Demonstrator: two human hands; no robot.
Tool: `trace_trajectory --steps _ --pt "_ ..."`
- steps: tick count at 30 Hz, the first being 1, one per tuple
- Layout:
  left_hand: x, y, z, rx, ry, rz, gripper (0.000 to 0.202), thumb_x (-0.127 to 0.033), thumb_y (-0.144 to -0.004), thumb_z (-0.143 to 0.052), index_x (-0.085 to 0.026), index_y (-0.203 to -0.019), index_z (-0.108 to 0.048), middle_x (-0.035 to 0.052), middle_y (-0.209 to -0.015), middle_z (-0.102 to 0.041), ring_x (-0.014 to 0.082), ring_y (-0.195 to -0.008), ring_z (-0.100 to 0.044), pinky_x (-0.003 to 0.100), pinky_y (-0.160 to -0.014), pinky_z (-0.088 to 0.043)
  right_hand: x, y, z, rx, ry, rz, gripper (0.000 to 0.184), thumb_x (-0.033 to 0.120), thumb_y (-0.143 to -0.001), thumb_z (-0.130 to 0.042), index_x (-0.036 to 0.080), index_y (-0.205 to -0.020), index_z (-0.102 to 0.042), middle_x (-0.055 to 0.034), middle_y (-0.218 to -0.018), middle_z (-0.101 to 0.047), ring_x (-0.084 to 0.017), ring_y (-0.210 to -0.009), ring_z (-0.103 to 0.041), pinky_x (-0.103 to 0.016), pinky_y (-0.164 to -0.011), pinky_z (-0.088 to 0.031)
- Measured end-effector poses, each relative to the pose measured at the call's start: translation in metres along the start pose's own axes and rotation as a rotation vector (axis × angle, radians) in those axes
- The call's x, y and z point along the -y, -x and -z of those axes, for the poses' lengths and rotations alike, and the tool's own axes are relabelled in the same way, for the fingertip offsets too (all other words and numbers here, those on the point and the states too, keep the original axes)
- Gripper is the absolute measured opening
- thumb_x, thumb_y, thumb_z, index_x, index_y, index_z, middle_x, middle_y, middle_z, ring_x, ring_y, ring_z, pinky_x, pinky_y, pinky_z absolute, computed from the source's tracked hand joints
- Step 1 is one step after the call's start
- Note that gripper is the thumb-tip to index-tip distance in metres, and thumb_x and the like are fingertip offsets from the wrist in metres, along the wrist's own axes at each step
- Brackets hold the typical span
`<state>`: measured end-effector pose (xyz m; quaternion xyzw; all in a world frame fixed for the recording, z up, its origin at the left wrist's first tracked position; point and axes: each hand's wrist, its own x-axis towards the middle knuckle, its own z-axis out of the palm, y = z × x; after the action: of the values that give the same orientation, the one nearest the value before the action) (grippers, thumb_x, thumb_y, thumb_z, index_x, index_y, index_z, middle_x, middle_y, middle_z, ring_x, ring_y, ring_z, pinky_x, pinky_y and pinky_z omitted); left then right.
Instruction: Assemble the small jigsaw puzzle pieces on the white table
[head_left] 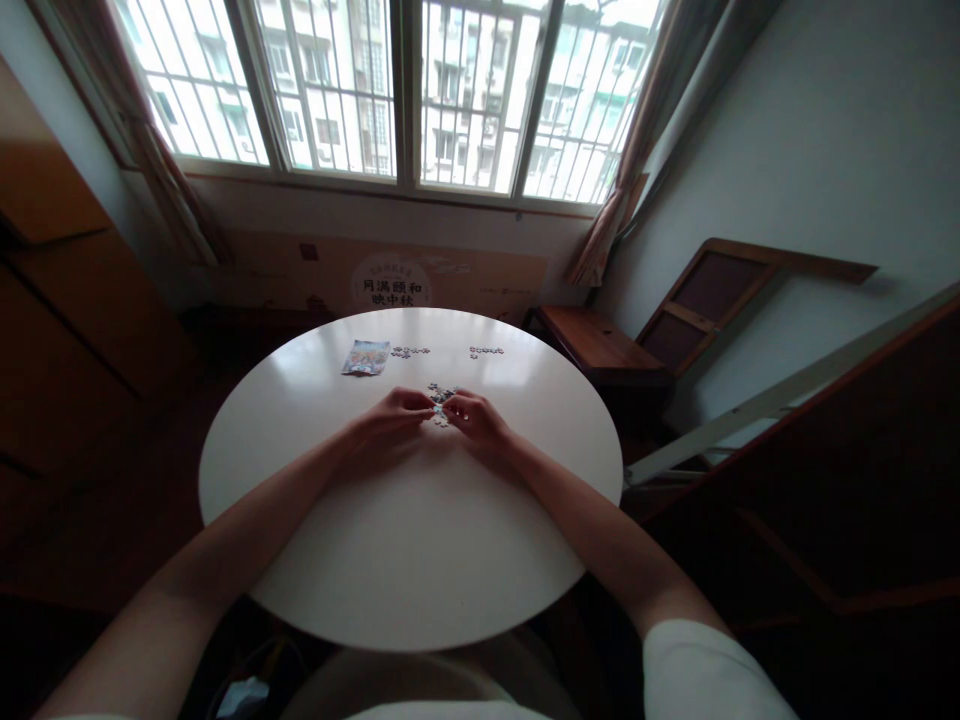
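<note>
Both hands meet over the middle of the round white table. Between their fingertips is a small light-blue jigsaw piece (439, 408). My left hand (401, 405) comes from the left, thumb and fingers pinched on the piece. From the other side my right hand (474, 412) pinches at it too, fingers curled. Loose jigsaw pieces (442, 393) lie just beyond the fingertips, partly hidden by the hands, and a pale piece (442, 422) lies just nearer to me. Whether the hands hold one piece or two joined ones is too small to tell.
On the table (420, 560), a colourful printed sheet or packet (366, 358) lies at the far left. Beside it is a cluster of pieces (410, 351); another short row (487, 350) lies farther right. A wooden bench (600, 338) stands behind the table, below the barred window (405, 90).
</note>
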<state>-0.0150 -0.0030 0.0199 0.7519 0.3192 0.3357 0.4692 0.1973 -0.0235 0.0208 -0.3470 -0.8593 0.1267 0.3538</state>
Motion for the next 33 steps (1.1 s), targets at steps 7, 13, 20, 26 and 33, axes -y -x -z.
trace_trajectory --steps 7,13,20,26,33 --pt "-0.0003 -0.0003 0.0 -0.004 0.002 -0.003 0.036 -0.042 -0.072 -0.068 -0.01 -0.088 -0.069 0.0063 -0.081 -0.067 0.0119 -0.069 -0.057 0.02 -0.058 -0.041 -0.0009 -0.0001 -0.0005 0.001 -0.013 0.002 0.012 0.019 -0.085 -0.054 0.015 -0.085 -0.065 -0.0032 -0.079 -0.057 -0.009 -0.066 -0.05 -0.021 -0.063 -0.039" --pt "-0.0002 -0.0003 0.0001 0.005 -0.006 -0.002 0.036 -0.042 -0.073 -0.067 -0.01 -0.089 -0.069 0.0066 -0.081 -0.067 0.0118 -0.069 -0.057 0.02 -0.058 -0.041 -0.001 0.0002 -0.0002 -0.002 0.004 0.001 0.013 0.019 -0.085 -0.054 0.015 -0.085 -0.066 -0.0032 -0.079 -0.057 -0.01 -0.065 -0.051 -0.021 -0.063 -0.039" --pt "-0.0006 -0.0006 -0.0006 -0.003 -0.009 -0.006 0.035 -0.041 -0.073 -0.067 -0.009 -0.088 -0.069 0.0071 -0.082 -0.067 0.0121 -0.07 -0.057 0.021 -0.059 -0.042 0.0003 -0.0002 0.0007 0.001 -0.006 -0.007 0.011 0.018 -0.084 -0.054 0.015 -0.084 -0.066 -0.0032 -0.079 -0.057 -0.01 -0.066 -0.051 -0.021 -0.063 -0.039" --pt "-0.0019 -0.0007 -0.0005 -0.001 -0.037 -0.014 0.037 -0.043 -0.073 -0.066 -0.009 -0.088 -0.069 0.0074 -0.082 -0.068 0.0127 -0.07 -0.058 0.021 -0.06 -0.043 -0.0002 -0.0002 0.0003 0.01 -0.012 -0.023 0.012 0.019 -0.085 -0.055 0.015 -0.084 -0.066 -0.0026 -0.078 -0.056 -0.009 -0.065 -0.05 -0.021 -0.063 -0.039" --pt "0.0002 -0.0011 0.0001 0.001 -0.031 -0.008 0.035 -0.042 -0.074 -0.066 -0.01 -0.088 -0.069 0.0066 -0.082 -0.068 0.0122 -0.071 -0.058 0.02 -0.059 -0.042 0.0015 -0.0004 0.0018 0.02 -0.005 -0.024 0.012 0.019 -0.085 -0.054 0.015 -0.085 -0.066 -0.0025 -0.078 -0.056 -0.009 -0.065 -0.049 -0.021 -0.063 -0.038"
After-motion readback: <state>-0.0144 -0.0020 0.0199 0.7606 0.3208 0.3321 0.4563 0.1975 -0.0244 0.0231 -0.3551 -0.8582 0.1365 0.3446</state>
